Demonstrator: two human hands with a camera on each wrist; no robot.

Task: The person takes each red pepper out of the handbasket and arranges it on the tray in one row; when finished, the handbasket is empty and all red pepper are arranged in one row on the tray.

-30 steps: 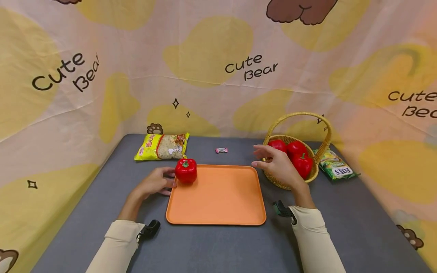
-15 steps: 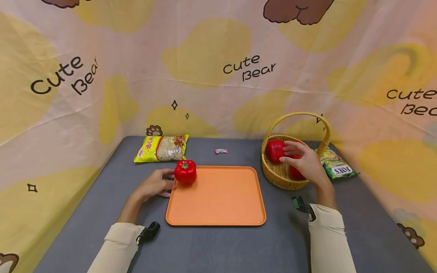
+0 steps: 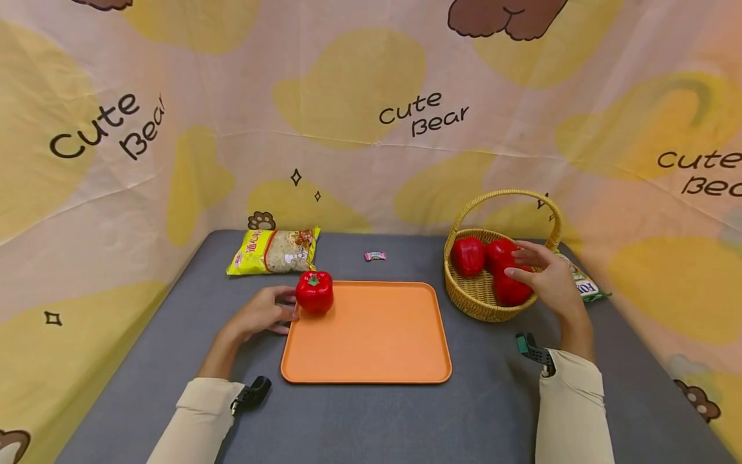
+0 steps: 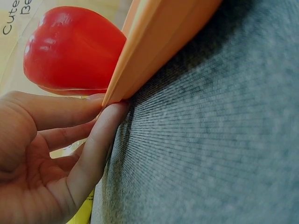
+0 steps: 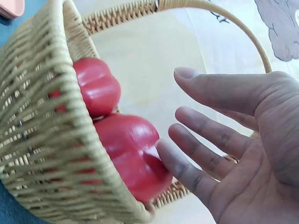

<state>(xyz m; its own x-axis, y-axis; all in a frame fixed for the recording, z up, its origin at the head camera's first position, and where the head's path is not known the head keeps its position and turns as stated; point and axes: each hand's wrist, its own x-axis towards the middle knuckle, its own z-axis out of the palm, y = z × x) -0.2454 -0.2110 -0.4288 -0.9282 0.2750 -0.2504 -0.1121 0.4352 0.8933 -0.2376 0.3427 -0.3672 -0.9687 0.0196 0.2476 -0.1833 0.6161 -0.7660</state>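
My left hand (image 3: 268, 310) pinches the left rim of the orange tray (image 3: 371, 341), thumb and a finger on either side of it in the left wrist view. Just inside that rim, a red bell pepper (image 3: 315, 293) stands upright on the tray, stem up. Over the right side of a wicker basket (image 3: 472, 303) hovers my right hand (image 3: 553, 280), fingers spread and holding nothing. Several red bell peppers lie in the basket, one pepper (image 3: 468, 256) at its left. In the right wrist view, a fingertip overlaps the nearest pepper (image 5: 135, 158).
A yellow bag of dry food (image 3: 275, 251) lies behind the tray at left. A small pink-wrapped candy (image 3: 375, 256) sits at the back middle. Right of the basket is a green Fox's packet (image 3: 587, 287), partly behind my right hand. The basket's tall handle (image 3: 510, 192) arches over it.
My right hand has moved right, from the basket's left side across to its right side, uncovering the peppers and covering part of the green packet. My left hand stays at the tray rim.
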